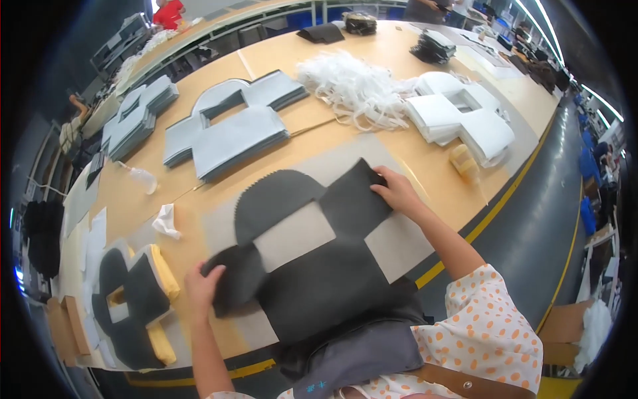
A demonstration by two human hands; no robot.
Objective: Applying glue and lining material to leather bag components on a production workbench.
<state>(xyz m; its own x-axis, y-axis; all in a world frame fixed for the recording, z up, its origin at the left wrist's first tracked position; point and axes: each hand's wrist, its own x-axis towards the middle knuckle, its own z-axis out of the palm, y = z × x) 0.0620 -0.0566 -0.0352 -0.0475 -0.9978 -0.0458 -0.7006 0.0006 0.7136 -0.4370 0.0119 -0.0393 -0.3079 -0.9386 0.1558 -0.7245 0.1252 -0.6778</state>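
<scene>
A black cut fabric panel [325,282] with a rectangular opening and a zigzag-edged rounded flap is spread before me. My left hand [202,284] pinches its left side flap, which curls up off the surface. At the opposite side flap, my right hand [397,191] grips the outer edge between thumb and fingers, lifting that corner slightly. Beneath the panel is a grey flat sheet [392,249], which shows through the opening. The panel's near edge reaches my dark apron [362,359].
Stacks of grey panels [242,143] and white panels [458,116] lie farther back, with white strips [355,83] heaped between them. A black and yellow stack [136,299] sits at left. A clear bottle [141,178], white scrap [166,221] and yellowish bottle [463,161] are nearby.
</scene>
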